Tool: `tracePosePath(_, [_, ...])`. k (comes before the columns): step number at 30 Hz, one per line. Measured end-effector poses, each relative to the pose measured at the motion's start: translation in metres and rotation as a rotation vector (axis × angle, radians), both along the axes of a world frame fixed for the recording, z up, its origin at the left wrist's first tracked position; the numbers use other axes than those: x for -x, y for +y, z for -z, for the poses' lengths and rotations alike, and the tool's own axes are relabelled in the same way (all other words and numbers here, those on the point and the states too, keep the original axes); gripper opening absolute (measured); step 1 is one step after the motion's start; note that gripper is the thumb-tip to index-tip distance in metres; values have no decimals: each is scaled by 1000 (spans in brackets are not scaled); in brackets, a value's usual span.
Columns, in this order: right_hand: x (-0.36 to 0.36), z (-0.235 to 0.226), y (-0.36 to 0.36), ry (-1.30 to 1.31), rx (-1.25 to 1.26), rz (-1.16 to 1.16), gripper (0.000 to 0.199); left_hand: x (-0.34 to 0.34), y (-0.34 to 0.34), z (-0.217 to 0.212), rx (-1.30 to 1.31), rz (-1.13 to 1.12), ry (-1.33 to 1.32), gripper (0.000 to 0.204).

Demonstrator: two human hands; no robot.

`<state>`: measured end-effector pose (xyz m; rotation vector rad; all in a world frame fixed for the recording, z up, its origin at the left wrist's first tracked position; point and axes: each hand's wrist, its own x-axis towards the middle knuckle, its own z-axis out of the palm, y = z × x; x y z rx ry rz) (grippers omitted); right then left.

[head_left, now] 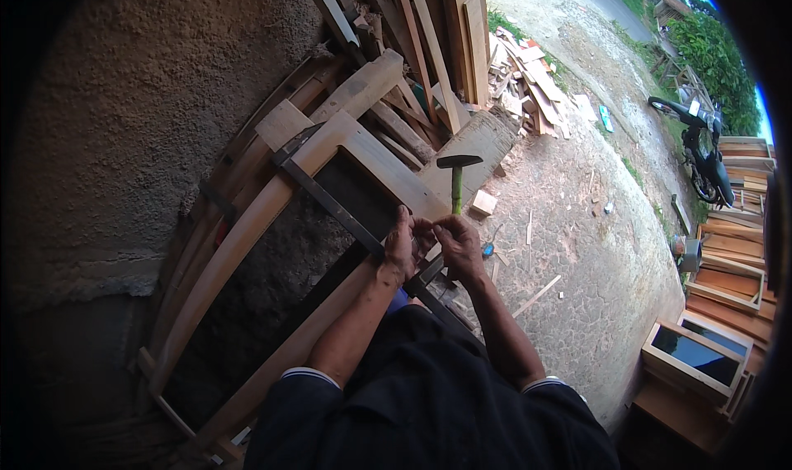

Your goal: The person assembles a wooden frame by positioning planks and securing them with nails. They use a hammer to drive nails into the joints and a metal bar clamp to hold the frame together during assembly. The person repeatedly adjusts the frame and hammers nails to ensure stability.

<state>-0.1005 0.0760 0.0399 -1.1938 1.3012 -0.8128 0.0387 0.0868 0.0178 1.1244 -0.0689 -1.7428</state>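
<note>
A hammer (pixel 459 163) with a dark metal head and a green handle stands up from my right hand (pixel 461 241), whose fingers are closed where the handle runs into them. My left hand (pixel 402 247) is beside it, fingers bent together and almost touching the right fingertips. Whatever small thing lies between the fingers is hidden. Both hands are over the near side of a wooden frame (pixel 363 152), which leans beside the wall. A dark metal clamp bar (pixel 330 206) crosses the frame, and another dark bar (pixel 450 313) passes below my hands.
Boards and beams (pixel 429 41) lean and pile up at the far side. Wood scraps (pixel 532 78) lie on the rough ground (pixel 577 289). The rough wall (pixel 165 99) borders my left. To the right are a motorcycle (pixel 705 152) and stacked wooden frames (pixel 726 280).
</note>
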Motion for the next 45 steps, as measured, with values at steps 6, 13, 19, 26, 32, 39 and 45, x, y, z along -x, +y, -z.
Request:
tracePosePath(6, [-7, 5, -15, -169, -106, 130, 12, -11, 5, 2, 217, 5, -246, 16])
tracePosePath(13, [-16, 16, -9, -149, -132, 120, 12, 17, 6, 9, 326, -253, -259, 12])
tracePosePath(19, [-16, 19, -10, -27, 26, 64, 16, 7, -1, 21, 444, -122, -514, 9])
tracePosePath(26, [6, 21, -6, -27, 86, 74, 37, -12, -14, 15, 441, 98, -1206, 20])
tracePosePath(32, [42, 14, 23, -14, 97, 81, 44, -7, -20, 18, 432, 170, -1411, 21])
tracePosePath(39, [62, 9, 40, 71, 51, 112, 46, -3, -20, 14, 431, 219, -1505, 21])
tracePosePath(45, [63, -7, 41, 123, 302, 77, 46, -1, -20, 6, 456, 256, -1580, 22])
